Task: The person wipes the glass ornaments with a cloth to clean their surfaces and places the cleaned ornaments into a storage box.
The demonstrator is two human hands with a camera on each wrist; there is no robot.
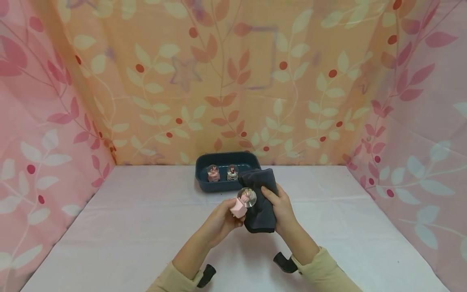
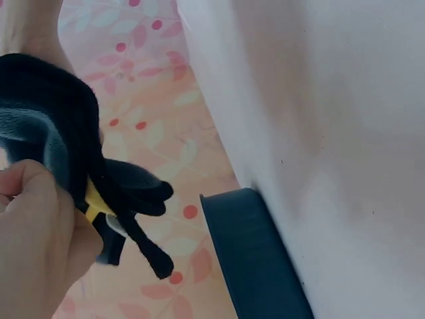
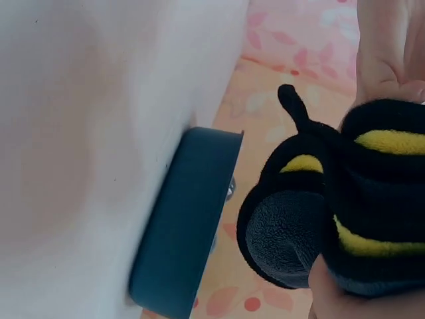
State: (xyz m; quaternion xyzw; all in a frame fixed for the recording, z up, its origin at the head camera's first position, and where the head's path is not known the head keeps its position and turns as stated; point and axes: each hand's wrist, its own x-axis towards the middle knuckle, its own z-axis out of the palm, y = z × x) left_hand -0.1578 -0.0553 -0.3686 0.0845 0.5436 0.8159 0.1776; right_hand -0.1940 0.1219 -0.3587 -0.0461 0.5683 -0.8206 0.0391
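Observation:
My left hand (image 1: 221, 222) grips a small snow globe (image 1: 238, 208) by its pink faceted base. The clear glass ball tilts up and to the right, overlapping a folded dark grey cloth (image 1: 263, 215) in the head view. My right hand (image 1: 283, 207) holds that cloth, its thumb laid over the near face. Up close in the right wrist view the cloth (image 3: 282, 232) has a thick black hem, a hanging loop and yellow showing between its folds. In the left wrist view the cloth (image 2: 73, 126) hides most of the globe beside the left fingers.
Behind the hands stands a dark blue tray (image 1: 219, 187) against the back curtain. Inside it are a pink-based snow globe (image 1: 213, 174) and a white-based one (image 1: 232, 173); the cloth covers the tray's right front corner. Patterned curtains (image 1: 226, 81) enclose the white table (image 1: 146, 227).

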